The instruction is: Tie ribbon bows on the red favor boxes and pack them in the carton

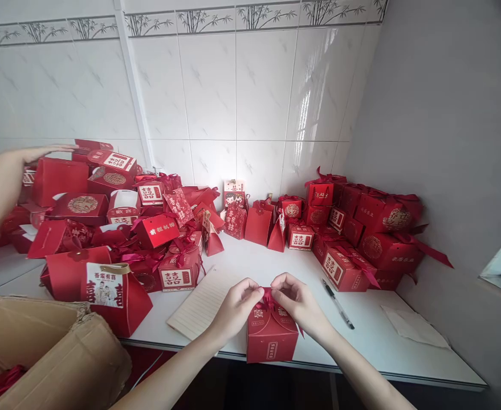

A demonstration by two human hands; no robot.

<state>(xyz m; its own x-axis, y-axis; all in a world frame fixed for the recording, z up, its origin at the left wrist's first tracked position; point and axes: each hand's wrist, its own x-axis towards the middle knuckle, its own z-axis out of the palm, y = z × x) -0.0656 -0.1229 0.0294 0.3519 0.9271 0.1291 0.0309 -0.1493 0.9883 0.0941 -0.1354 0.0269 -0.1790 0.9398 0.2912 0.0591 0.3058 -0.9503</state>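
A small red gift box [271, 344] with pale printed characters stands at the front edge of the white table. On its top is a dark red ribbon [267, 300], gathered in the middle. My left hand [242, 302] pinches the ribbon from the left with thumb and forefinger. From the right, my right hand [293, 296] pinches it too, the fingertips of both hands close together above the lid. One ribbon tail hangs down at the box's right side. The exact form of the knot is hidden by my fingers.
A lined notebook [199, 302] lies to the left, a pen [338, 304] and white paper [415, 326] to the right. Red boxes [83, 205] are heaped left; others [389, 250] are stacked right. A cardboard box [62, 364] stands front left. Another person's hand [47, 152] reaches over the heap.
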